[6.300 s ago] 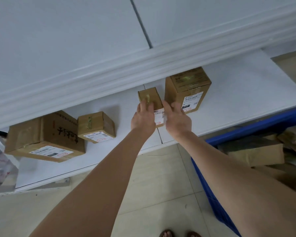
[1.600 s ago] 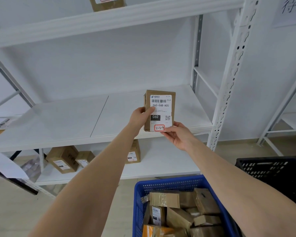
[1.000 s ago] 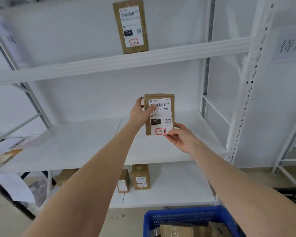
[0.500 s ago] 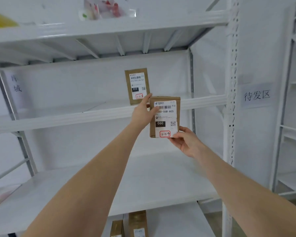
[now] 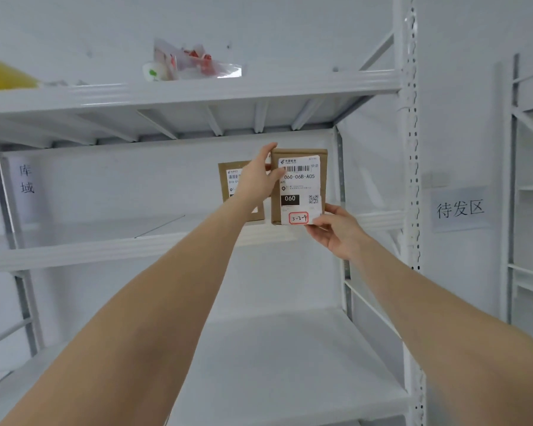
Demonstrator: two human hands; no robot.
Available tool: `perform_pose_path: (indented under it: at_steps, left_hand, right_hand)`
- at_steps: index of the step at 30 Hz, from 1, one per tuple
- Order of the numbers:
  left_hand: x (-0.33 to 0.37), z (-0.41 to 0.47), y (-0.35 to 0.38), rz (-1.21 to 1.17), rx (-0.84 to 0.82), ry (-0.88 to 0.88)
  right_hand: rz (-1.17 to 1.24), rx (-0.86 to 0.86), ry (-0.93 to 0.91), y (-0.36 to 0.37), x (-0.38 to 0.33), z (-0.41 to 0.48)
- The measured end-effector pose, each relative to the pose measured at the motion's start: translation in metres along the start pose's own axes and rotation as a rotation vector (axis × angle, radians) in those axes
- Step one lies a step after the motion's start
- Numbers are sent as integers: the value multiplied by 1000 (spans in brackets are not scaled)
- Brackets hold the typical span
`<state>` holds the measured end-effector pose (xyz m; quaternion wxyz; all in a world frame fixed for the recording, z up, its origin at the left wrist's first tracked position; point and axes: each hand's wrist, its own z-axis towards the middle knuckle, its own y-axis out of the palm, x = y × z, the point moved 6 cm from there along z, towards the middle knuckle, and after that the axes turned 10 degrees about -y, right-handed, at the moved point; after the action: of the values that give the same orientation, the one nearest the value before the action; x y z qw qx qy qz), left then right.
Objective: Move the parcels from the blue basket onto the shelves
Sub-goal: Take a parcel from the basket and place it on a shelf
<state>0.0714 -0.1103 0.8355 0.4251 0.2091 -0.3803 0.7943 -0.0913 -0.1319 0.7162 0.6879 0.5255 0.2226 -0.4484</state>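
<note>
1. Parcel (image 5: pixel 299 186): brown, upright, label facing camera, reads 060-06B-A05, with "3-2-9" handwritten in a red box. Held at right end of middle shelf (image 5: pixel 105 247), bottom edge level with the shelf's front lip. Cannot tell if it touches the shelf.
2. Left grip (image 5: pixel 259 179): curled round parcel's upper left edge, thumb across the label.
3. Right grip (image 5: pixel 336 229): pinches parcel's lower right corner, thumb on the front by the red box.
4. Second parcel (image 5: pixel 226 179): upright on middle shelf, right of its centre, partly hidden behind left grip.
5. Above middle shelf: top shelf (image 5: pixel 259 87) carries clear bag (image 5: pixel 194 63) and yellow item (image 5: pixel 3 75).
6. Right of middle shelf: perforated post (image 5: pixel 411 149), then paper sign (image 5: pixel 460 209) on the wall.
7. Below middle shelf: lower shelf (image 5: pixel 290 364).
</note>
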Motion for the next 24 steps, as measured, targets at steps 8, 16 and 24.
perform_pose_path:
  at_steps: [8, 16, 24]
  left_hand:
    - [19, 47, 24, 45, 7, -60]
    - [7, 74, 61, 140, 53, -128]
    - [-25, 90, 72, 188, 75, -213]
  right_hand:
    - [-34, -80, 9, -6, -19, 60]
    - [-429, -105, -111, -33, -11, 114]
    - [-1138, -153, -373, -23, 2, 131]
